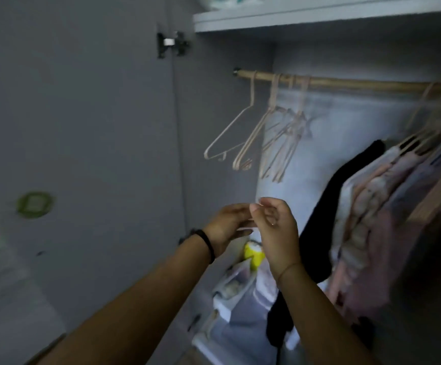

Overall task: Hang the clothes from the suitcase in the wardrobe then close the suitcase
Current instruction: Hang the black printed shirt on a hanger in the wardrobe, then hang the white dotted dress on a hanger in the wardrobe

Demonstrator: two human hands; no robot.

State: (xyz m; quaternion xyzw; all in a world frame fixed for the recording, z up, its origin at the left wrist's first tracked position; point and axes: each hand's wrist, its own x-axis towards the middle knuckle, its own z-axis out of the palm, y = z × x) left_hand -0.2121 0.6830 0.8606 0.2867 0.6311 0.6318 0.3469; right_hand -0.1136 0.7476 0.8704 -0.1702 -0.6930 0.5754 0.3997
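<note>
The wardrobe (214, 75) is open. Its door (82, 127) swings out on the left, with a round green sticker (35, 204) on it. A wooden rod (359, 84) runs across the inside, under a white shelf (319, 18). A bunch of bare pink hangers (267, 133) dangles from the left part of the rod. The clothes (372, 206) hang at the right end, packed close together, mostly pink and white. A black top (327, 206) is the one on their left side, and it droops down low.

The person holds both hands up in the middle, just below the bare hangers. The left hand (227, 225) has a black band (206, 241) on its wrist, and its fingers are stretched out and loose, reaching toward the other hand. The right hand (277, 227) is just beside it, fingers curled in with the tips close together. It is too blurry to tell if it pinches anything. Down low behind the hands sits something yellow (253, 255).
</note>
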